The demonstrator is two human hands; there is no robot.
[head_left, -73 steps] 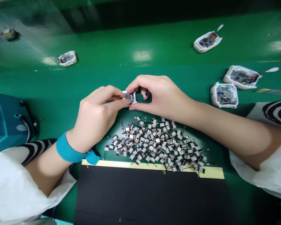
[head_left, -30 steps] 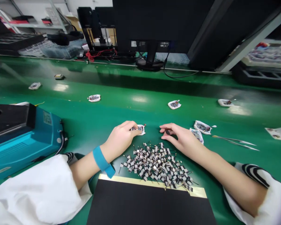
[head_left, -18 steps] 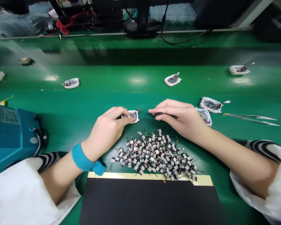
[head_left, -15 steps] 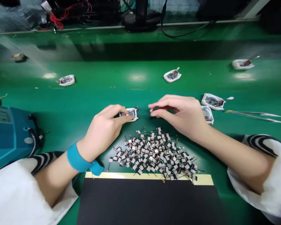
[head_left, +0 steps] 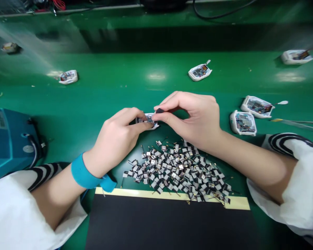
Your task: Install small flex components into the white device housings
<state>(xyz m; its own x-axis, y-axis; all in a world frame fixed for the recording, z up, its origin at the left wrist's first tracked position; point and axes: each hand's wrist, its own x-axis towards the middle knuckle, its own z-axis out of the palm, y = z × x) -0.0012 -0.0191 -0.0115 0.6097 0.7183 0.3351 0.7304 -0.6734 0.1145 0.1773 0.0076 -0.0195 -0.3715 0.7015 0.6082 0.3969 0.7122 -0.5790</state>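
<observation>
My left hand [head_left: 120, 135], with a teal wrist strap [head_left: 87, 173] around its wrist, pinches a small white case with a circuit board [head_left: 154, 125] against the green mat. Thumb and fingers cover part of the case. Over its right side, my right hand [head_left: 193, 114] is closed on a small black piece [head_left: 160, 110], most of which the fingers hide; I cannot make out its kind. Just below both hands spreads a heap of small grey square parts with short black leads [head_left: 172, 170].
Two open white cases [head_left: 243, 123] [head_left: 258, 106] lie to the right beside tweezers [head_left: 297, 122]. Farther back are more cases [head_left: 199, 72] [head_left: 68, 77] [head_left: 296, 56]. A teal box-shaped device [head_left: 10, 142] stands at left. A black sheet with a yellow edge [head_left: 169, 225] lies in front.
My right hand has moved left with the black piece, from beside the white case to its right side. My left hand still holds the case. The camera view has tilted down.
</observation>
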